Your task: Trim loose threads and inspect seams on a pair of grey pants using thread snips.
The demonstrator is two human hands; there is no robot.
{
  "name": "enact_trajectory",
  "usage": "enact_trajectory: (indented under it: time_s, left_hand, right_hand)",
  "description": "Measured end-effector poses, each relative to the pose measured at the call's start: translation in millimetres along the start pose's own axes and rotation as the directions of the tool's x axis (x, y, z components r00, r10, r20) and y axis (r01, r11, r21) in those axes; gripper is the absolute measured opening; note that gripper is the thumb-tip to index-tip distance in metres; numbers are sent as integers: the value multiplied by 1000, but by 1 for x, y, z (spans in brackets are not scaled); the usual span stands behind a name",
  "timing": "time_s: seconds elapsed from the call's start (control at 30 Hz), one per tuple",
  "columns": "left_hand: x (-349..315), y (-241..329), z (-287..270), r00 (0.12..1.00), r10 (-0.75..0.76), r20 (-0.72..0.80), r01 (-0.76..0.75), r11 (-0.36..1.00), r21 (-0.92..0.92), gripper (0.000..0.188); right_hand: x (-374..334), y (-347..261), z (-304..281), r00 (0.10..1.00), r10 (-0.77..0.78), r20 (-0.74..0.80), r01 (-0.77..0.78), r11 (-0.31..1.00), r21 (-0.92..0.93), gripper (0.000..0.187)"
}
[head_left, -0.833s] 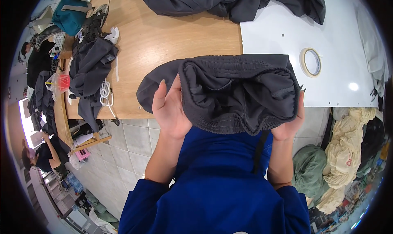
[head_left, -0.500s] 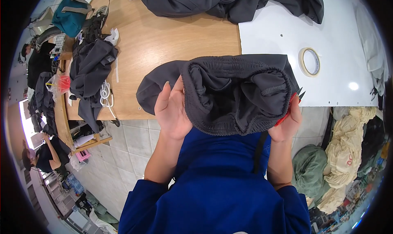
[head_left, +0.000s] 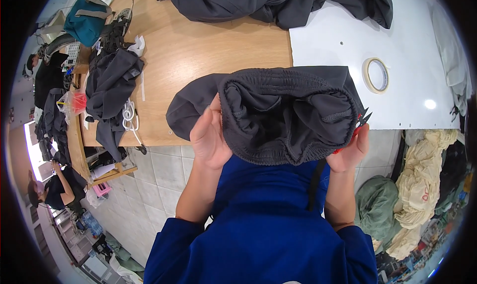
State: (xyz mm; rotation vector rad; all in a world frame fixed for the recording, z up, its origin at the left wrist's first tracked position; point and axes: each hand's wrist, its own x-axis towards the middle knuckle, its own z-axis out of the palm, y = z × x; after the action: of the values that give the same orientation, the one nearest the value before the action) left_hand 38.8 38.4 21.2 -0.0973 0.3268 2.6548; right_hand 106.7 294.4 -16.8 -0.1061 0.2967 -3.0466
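Observation:
A dark grey garment with a gathered elastic waistband (head_left: 293,75) is spread between my hands, its round opening facing up and its cloth lying over the table's near edge. At the left rim of the waistband is my left hand (head_left: 211,140), thumb raised and the other fingers partly hidden behind the cloth, holding that side. My right hand (head_left: 350,152) grips the right side of the garment. It also holds small red-handled thread snips (head_left: 364,118), whose dark blades point up and stand apart. Most of the handle is hidden by fingers and cloth.
More dark grey cloth (head_left: 228,5) lies across the table's far side. A tape roll (head_left: 375,75) rests on the white board (head_left: 328,45). Crumpled garments (head_left: 112,80) and white cord (head_left: 130,117) are at the left. Cream cloth bundles (head_left: 420,179) stand right; two people work far left.
The snips have turned slightly in my right hand, and their blades show more clearly. My left thumb has tipped in toward the waistband. The garment has barely shifted.

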Motion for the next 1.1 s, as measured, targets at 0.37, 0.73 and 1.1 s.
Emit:
enact_trajectory:
  time_s: [0.37,0.73,1.1]
  left_hand:
    - [15,25,12,706,645,293,-326,-71,943,41]
    - [-23,36,-33,965,99,242,-152,-540,828,72]
    - [-12,34,-19,888,121,443,-229,-721,655,53]
  right_hand:
    - [31,-22,15,798,-601,-38,127,229,-965,19]
    - [22,-29,-4,782,-545,-301,17,503,-864,24]
    - [23,-43,11,900,-379,-217,-40,424,-905,35]
